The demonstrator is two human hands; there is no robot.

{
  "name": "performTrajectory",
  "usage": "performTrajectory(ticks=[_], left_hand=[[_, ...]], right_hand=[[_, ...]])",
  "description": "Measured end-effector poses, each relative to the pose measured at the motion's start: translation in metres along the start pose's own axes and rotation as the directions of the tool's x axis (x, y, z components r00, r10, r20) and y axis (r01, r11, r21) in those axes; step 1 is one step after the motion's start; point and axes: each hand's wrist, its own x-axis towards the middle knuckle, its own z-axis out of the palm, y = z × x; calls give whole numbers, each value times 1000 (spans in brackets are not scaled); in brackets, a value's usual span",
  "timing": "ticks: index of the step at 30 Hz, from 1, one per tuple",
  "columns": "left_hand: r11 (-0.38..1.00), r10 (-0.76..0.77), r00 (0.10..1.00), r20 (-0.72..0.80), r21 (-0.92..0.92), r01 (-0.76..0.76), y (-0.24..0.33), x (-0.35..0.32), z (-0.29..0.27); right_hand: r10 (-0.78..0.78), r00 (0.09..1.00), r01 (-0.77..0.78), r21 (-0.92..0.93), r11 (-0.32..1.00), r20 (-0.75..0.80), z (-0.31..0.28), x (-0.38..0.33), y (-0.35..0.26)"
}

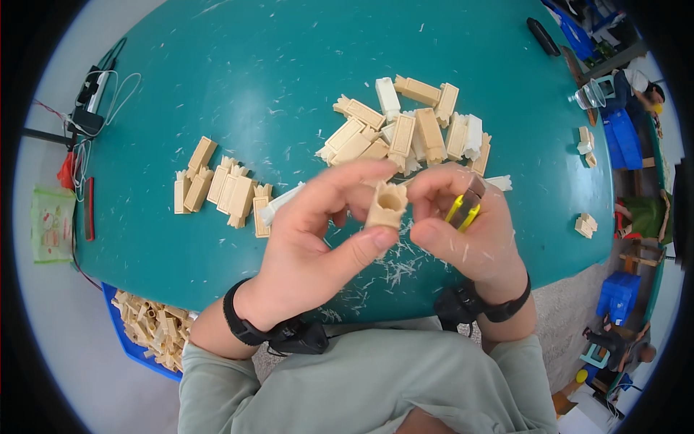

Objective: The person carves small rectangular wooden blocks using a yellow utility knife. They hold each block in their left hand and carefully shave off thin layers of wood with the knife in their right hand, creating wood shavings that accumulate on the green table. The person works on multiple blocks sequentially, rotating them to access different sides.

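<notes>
My left hand (325,231) pinches a hollow beige plastic piece (386,210) between thumb and fingers. Its notched, open end faces up toward me. Close beside it, my right hand (466,224) is closed on a small tool with yellow handles (463,212) and a dark metal part. The right fingertips come near the beige piece; whether they touch it I cannot tell. Beyond both hands lies a loose heap of similar beige and whitish pieces (402,136). A smaller group of beige pieces (230,189) lies to the left.
Thin pale shavings (397,271) litter the green table (238,87). A blue bin (129,346) full of beige pieces stands at the lower left. A power strip (90,101) with cables sits along the left edge. A few pieces (585,225) and a clear cup (589,95) are near the right edge.
</notes>
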Motion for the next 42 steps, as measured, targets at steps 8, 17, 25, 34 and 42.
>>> performTrajectory(ticks=[8, 17, 25, 34, 42], left_hand=[[891, 75, 992, -97, -440, -110, -11, -3, 5], [959, 197, 970, -143, -179, -221, -12, -5, 4], [957, 38, 982, -187, -277, -90, -8, -13, 7], [928, 245, 952, -183, -239, -285, -13, -12, 10], [957, 194, 933, -302, -150, -247, -13, -16, 13]], right_hand=[[161, 983, -161, -12, 987, 90, 8, -6, -2], [4, 999, -6, -54, 999, -34, 11, -12, 4], [-462, 887, 386, -569, 726, 12, 5, -7, 8], [-486, 874, 405, -550, 731, -1, 6, -9, 4], [-538, 843, 432, -622, 653, 20, 2, -21, -3]])
